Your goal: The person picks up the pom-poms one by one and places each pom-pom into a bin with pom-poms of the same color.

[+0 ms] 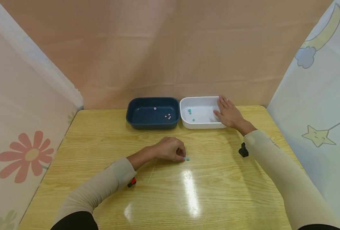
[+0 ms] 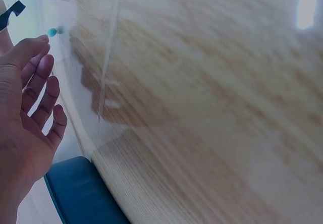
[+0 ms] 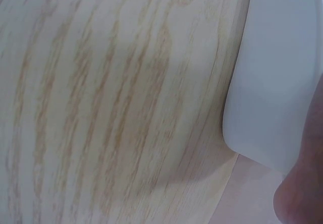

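My left hand (image 1: 168,149) is low over the table, its thumb and index finger brought together at a small blue bead (image 2: 52,32). A second blue bead (image 1: 188,159) lies right beside that one on the tabletop. My right hand (image 1: 229,113), fingers extended, rests over the right end of the white tray (image 1: 203,126), with the fingertips at its back rim. Several blue-green beads (image 1: 189,110) lie in the left part of this tray. In the right wrist view, part of the hand shows against the white tray wall (image 3: 272,82).
A dark blue tray (image 1: 152,126) with several pinkish-purple beads (image 1: 169,116) stands close left of the white one. Both sit at the table's (image 1: 216,179) back edge, before a brown backdrop (image 1: 175,57). Printed cloth panels (image 1: 29,95) flank the table.
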Tool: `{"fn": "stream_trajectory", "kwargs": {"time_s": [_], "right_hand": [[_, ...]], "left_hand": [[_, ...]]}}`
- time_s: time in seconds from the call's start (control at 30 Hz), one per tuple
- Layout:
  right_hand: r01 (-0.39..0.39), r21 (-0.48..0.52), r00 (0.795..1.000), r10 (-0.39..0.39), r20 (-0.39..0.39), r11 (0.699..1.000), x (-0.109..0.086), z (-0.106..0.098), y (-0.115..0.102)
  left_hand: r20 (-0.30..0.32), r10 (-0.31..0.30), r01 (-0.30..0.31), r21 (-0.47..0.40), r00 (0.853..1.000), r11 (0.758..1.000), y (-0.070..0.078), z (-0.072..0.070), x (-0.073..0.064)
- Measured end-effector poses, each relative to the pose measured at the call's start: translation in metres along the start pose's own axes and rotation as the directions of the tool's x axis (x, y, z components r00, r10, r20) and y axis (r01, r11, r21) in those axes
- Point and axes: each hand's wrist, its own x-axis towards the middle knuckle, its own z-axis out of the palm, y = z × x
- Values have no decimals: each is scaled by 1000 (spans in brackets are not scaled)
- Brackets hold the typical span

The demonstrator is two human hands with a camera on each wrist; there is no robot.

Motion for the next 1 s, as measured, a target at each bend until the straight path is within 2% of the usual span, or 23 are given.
{"fn": "stream_trajectory", "kwargs": {"time_s": [0.57, 1.0], "right_hand": [[-2, -10, 1000, 2, -3, 1000, 1, -1, 0], [4, 6, 1000, -4, -8, 1000, -1, 0, -1]], "left_hand": [[-106, 25, -21, 36, 994, 999, 1, -10, 1], [-163, 38, -33, 32, 986, 999, 4, -28, 4]]}}
